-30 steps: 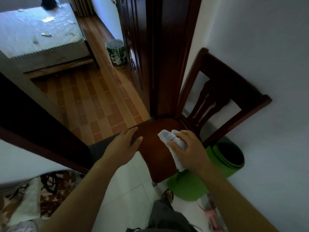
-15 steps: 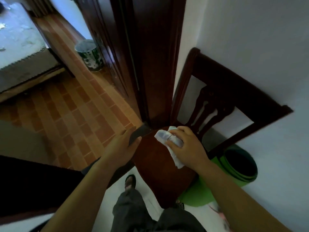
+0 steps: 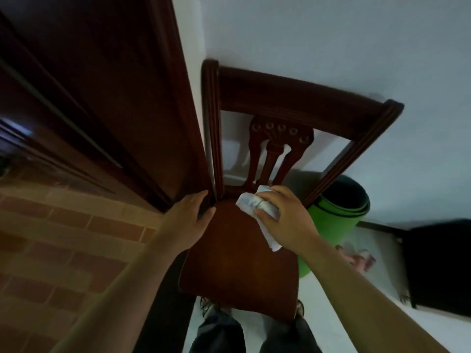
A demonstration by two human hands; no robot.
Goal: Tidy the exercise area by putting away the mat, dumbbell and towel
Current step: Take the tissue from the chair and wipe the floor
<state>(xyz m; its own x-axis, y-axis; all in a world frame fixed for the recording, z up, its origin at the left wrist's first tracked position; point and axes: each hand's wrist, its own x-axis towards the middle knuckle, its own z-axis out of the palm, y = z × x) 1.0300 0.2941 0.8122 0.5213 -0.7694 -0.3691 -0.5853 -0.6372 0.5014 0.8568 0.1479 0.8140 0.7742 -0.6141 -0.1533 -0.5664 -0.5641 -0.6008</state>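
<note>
A person stands right in front of a dark wooden chair (image 3: 239,266) that has its back against a white wall (image 3: 331,47). The right hand (image 3: 283,220) is over the back part of the chair seat. Its fingers (image 3: 276,193) are curled around a small white towel (image 3: 251,203) and hold it tight. The towel is all bunched up, and one end hangs down under the hand to the seat. The left hand (image 3: 190,220) is at the back left corner of the chair seat, next to the chair's back post. Its fingers (image 3: 196,197) are loose and nearly straight and hold nothing. They look like they touch the seat edge, but I cannot tell for sure. A rolled green mat (image 3: 328,217) stands on the floor just beside the right side of the chair, close to the wall. To the left of the chair is a dark wooden door frame (image 3: 142,98), and past it is a floor (image 3: 63,238) of reddish bricks. On the floor to the right of the chair, past the mat, lies a pink thing (image 3: 356,256) that is too blurry to make out. The person's legs (image 3: 219,332) show just below the front of the chair seat.
</note>
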